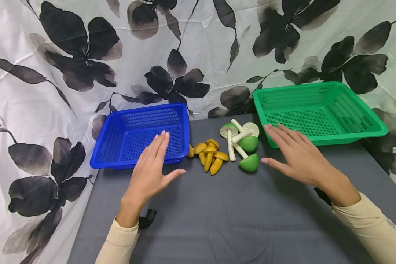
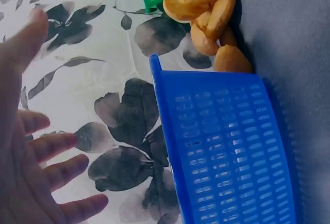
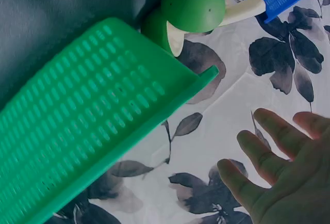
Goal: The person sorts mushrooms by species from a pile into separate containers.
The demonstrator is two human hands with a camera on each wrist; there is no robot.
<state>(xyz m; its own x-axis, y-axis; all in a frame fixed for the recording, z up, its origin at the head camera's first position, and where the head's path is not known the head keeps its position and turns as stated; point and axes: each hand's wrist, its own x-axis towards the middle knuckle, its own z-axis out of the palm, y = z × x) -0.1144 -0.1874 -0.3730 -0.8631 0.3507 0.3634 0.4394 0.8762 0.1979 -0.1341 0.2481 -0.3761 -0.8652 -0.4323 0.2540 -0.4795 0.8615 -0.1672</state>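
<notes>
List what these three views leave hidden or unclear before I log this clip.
- Head view: yellow pieces overlap, so their count is unclear.
- Left wrist view: blue basket is cut off by the bottom edge.
- Right wrist view: right hand is cut off at the corner.

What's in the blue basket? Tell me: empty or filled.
Empty. The head view shows the blue basket with bare mesh floor; the yellow pieces and mushrooms lie on the table beside it.

Bright, even light with soft shadows and no glare; the head view is sharp, while both wrist views blur up close
</notes>
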